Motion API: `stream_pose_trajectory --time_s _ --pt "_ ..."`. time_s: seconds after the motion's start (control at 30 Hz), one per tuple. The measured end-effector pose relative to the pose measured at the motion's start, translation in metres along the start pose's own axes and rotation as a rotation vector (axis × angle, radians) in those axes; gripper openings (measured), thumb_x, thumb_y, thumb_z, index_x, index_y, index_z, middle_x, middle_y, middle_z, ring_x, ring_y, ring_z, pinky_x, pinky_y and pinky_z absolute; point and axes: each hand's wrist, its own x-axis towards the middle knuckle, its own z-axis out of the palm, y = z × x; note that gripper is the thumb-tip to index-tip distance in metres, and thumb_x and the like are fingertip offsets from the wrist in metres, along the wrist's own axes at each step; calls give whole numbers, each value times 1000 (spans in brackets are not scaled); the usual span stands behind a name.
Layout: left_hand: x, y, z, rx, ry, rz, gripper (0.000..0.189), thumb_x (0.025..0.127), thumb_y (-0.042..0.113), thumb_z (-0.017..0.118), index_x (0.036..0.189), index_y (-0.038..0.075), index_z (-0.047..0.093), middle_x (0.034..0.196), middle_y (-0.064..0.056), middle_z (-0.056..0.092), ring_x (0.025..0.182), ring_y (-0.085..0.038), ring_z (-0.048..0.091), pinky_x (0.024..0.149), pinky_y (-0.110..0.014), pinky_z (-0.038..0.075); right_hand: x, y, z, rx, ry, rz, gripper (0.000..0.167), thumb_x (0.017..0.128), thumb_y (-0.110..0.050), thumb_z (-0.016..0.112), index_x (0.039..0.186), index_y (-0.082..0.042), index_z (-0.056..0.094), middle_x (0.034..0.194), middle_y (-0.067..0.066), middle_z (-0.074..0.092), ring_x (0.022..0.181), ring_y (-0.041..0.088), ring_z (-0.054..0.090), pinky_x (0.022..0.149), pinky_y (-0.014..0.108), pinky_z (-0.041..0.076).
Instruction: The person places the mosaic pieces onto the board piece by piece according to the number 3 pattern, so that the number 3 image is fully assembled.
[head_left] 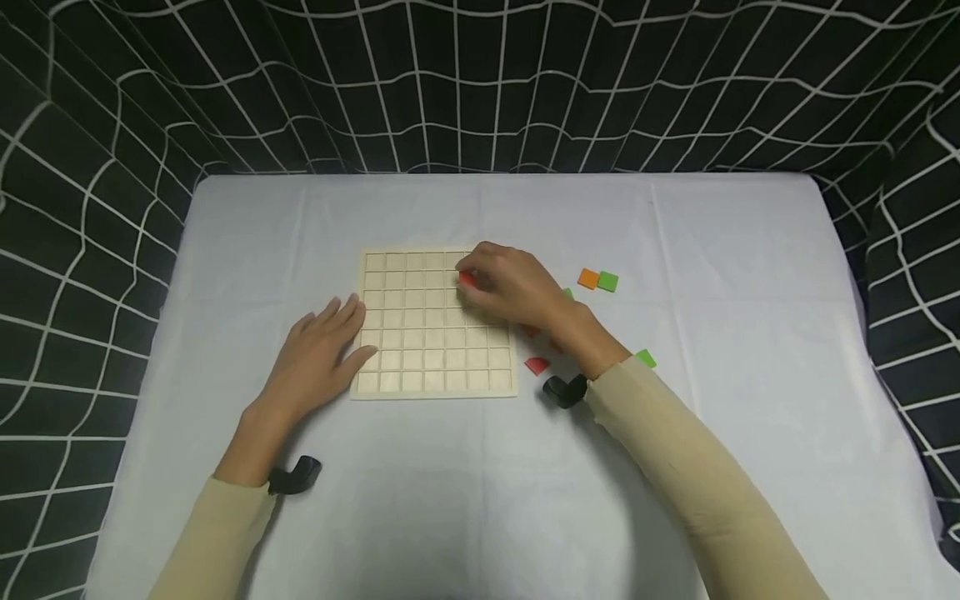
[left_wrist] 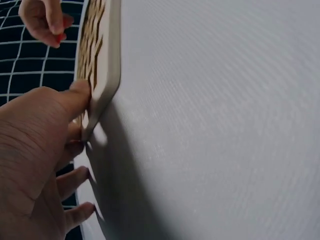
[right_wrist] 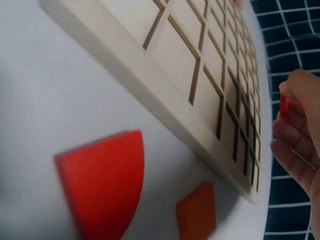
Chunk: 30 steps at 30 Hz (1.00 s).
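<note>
A cream grid board (head_left: 420, 337) with rows of shallow square cells lies on the white cloth. Over its upper right cells, my right hand (head_left: 513, 283) pinches a small red piece (right_wrist: 284, 105) between thumb and fingertips; the hand covers part of the piece. At the board's left edge lies my left hand (head_left: 318, 350), fingers extended and spread. Its thumb (left_wrist: 80, 90) rests on the board's rim, while the other fingers lie along the side. Right of the board, a red quarter-round piece (right_wrist: 105, 185) lies near an orange piece (right_wrist: 197, 212).
Beyond the right hand, an orange square (head_left: 588, 278) and a green square (head_left: 608, 282) lie side by side. Another green piece (head_left: 646, 358) sits beside the right sleeve (head_left: 675, 450). Black netting (head_left: 480, 92) with white cords surrounds the table's back and sides.
</note>
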Motion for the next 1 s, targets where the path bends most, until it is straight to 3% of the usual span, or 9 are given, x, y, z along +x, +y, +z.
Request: stream_pose_trajectory --time_s 0.4,0.67,1.0 --pt "1 -5 5 -31 21 -13 73 107 43 59 165 6 35 175 -12 30 165 -38 24 132 -63 17 18 2 13 -28 -21 5 25 100 -17 66 117 -4 78 111 9 77 96 22 71 90 38 60" --pt "2 -8 6 -36 -13 -31 75 108 48 53 167 8 31 176 -13 25 166 -37 18 134 -63 11 20 2 21 -57 -38 4 25 102 -18 64 118 -6 78 109 8 75 94 22 65 90 40 57" --pt "-1 -15 2 -73 -2 -54 66 109 49 52 166 19 37 177 -15 22 167 -37 14 135 -61 9 24 2 24 -84 -51 14 24 102 -18 64 119 -6 78 111 9 73 94 21 65 87 37 57"
